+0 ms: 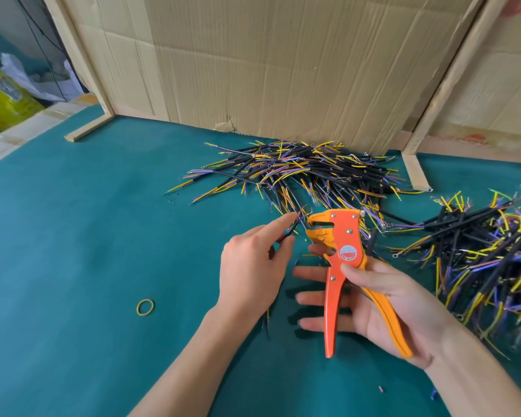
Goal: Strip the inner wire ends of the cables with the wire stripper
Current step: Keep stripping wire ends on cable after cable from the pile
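Note:
My right hand (385, 308) holds the orange wire stripper (340, 260) by its handles, thumb on its body, jaws pointing up and left. My left hand (253, 263) pinches a short black cable (292, 229) between thumb and forefinger. The cable's wire ends reach toward the stripper's jaws but stay just left of them. A big pile of black cables (307, 176) with yellow, blue and purple inner wires lies behind the hands. A second pile of cables (487, 260) lies at the right.
The green table mat (88, 251) spreads out to the left. A yellow rubber band (145, 307) lies on it near my left forearm. A cardboard wall (268, 61) on wooden frames (414, 173) stands behind the piles. Small insulation scraps lie near the front edge.

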